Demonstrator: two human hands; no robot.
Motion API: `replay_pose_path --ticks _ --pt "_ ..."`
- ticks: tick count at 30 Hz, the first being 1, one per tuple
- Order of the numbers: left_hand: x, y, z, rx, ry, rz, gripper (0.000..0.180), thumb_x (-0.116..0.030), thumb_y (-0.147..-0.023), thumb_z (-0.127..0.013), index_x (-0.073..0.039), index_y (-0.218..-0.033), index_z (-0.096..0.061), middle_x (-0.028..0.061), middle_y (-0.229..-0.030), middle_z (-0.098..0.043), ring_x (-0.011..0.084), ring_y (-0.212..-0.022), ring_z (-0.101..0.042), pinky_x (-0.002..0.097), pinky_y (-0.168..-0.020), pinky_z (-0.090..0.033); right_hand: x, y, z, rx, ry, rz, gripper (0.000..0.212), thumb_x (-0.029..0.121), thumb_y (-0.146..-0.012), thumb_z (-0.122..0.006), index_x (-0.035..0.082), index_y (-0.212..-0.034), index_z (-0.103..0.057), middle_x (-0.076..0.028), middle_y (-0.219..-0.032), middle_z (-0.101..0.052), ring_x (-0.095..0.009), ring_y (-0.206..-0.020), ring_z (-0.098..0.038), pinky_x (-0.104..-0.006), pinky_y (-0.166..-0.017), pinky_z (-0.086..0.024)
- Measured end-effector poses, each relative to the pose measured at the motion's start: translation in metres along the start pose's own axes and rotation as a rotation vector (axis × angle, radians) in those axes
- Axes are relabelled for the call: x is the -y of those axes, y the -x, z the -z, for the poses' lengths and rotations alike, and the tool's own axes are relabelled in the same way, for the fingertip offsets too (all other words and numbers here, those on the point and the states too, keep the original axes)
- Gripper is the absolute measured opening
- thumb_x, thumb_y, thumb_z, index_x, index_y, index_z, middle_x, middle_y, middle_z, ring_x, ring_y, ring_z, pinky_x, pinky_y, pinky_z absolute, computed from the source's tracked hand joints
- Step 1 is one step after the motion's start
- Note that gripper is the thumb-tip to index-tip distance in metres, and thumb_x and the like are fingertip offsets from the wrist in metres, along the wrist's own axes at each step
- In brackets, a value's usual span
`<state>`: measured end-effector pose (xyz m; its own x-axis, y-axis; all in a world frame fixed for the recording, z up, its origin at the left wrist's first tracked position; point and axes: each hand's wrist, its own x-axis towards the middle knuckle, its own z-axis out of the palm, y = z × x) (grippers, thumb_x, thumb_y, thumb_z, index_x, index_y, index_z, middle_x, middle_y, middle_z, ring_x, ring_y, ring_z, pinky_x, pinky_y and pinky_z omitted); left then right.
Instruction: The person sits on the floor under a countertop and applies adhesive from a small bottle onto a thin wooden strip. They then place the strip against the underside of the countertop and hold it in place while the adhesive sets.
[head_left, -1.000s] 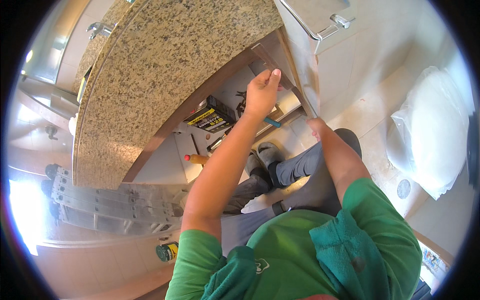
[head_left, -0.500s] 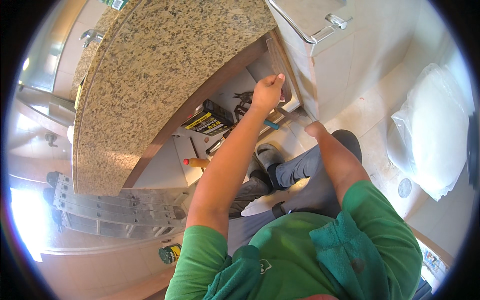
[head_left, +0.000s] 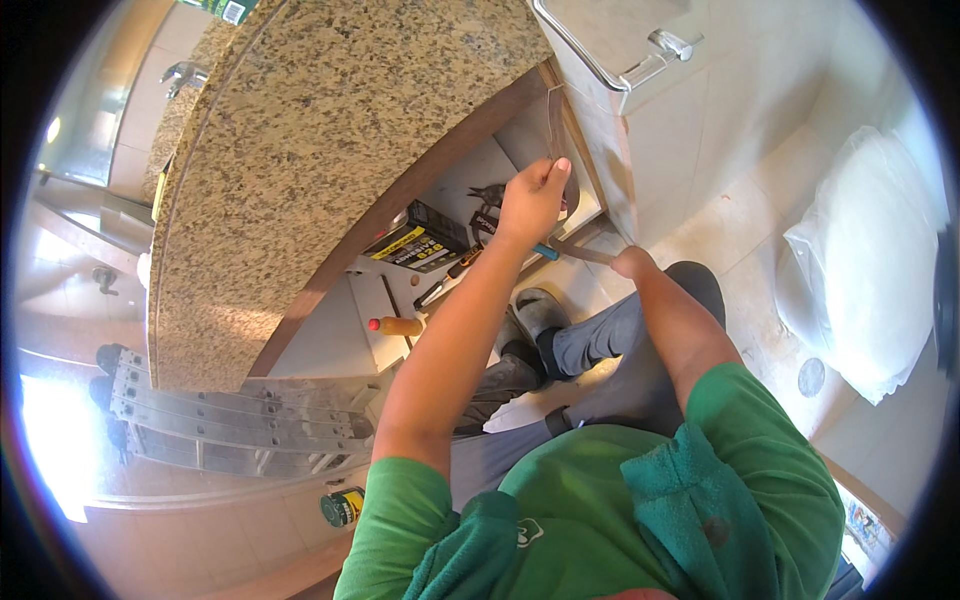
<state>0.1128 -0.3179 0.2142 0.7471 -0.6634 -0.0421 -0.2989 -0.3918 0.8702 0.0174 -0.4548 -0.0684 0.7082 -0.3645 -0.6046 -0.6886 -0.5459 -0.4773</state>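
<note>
A flexible brown strip [head_left: 555, 120] is pinched in the left hand [head_left: 532, 202], its lower stretch seemingly clasped by the right hand [head_left: 635, 263]; apparently it is being guided, so any next move calls for steady, matched tension. Left of the grip, the open cabinet [head_left: 320, 335] holds a black-and-yellow box [head_left: 425, 240], contents hidden, and a red-capped bottle [head_left: 400, 326].

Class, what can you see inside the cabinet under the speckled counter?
A black and yellow box, a red-capped bottle and hand tools show. The counter covers the deeper interior; the left hand and forearm block a little more.
</note>
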Motion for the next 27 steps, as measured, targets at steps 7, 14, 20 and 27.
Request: replay_pose_path --ticks 7,14,20,27 --pt "-0.043 0.07 0.038 -0.308 -0.302 -0.339 0.03 -0.03 -0.102 -0.064 -0.001 -0.103 -0.068 0.0128 -0.078 -0.067 0.0244 -0.073 -0.069 0.0355 -0.069 -0.053 0.0 0.005 -0.001 -0.006 -0.046 0.011 0.042 0.028 -0.086 -0.068 -0.002 -0.116 -0.074 -0.027 -0.125 -0.069 -0.04 -0.121 -0.065 -0.0452 -0.103 -0.051" --pt "-0.046 0.125 0.088 -0.455 -0.122 -0.277 0.028 -0.023 -0.106 -0.06 -0.003 -0.123 -0.068 0.0025 -0.078 -0.062 0.0118 -0.07 -0.056 0.0284 -0.069 -0.049 0.0 -0.002 -0.008 0.151 -0.118 0.211 0.026 0.017 -0.08 -0.078 -0.002 -0.097 -0.072 -0.014 -0.072 -0.07 -0.024 -0.059 -0.067 -0.0413 -0.054 -0.052" --pt "-0.037 0.168 0.127 -0.55 0.406 -0.239 0.031 -0.027 -0.108 -0.056 0.0 -0.113 -0.07 0.0019 -0.091 -0.068 0.0106 -0.081 -0.06 0.0285 -0.076 -0.051 0.0 0.003 -0.018 0.303 -0.14 0.247 0.03 0.011 -0.08 -0.072 0.002 -0.109 -0.069 -0.012 -0.073 -0.069 -0.021 -0.058 -0.065 -0.039 -0.05 -0.05" --pt "-0.046 0.209 0.146 -0.643 0.504 -0.304 0.031 -0.028 -0.107 -0.054 -0.002 -0.107 -0.071 0.0015 -0.085 -0.067 0.0094 -0.076 -0.056 0.0273 -0.073 -0.045 -0.007 -0.008 -0.006 0.287 -0.083 0.154 0.013 0.009 -0.088 -0.063 0.009 -0.101 -0.064 -0.007 -0.074 -0.065 -0.019 -0.058 -0.062 -0.0352 -0.047 -0.047"
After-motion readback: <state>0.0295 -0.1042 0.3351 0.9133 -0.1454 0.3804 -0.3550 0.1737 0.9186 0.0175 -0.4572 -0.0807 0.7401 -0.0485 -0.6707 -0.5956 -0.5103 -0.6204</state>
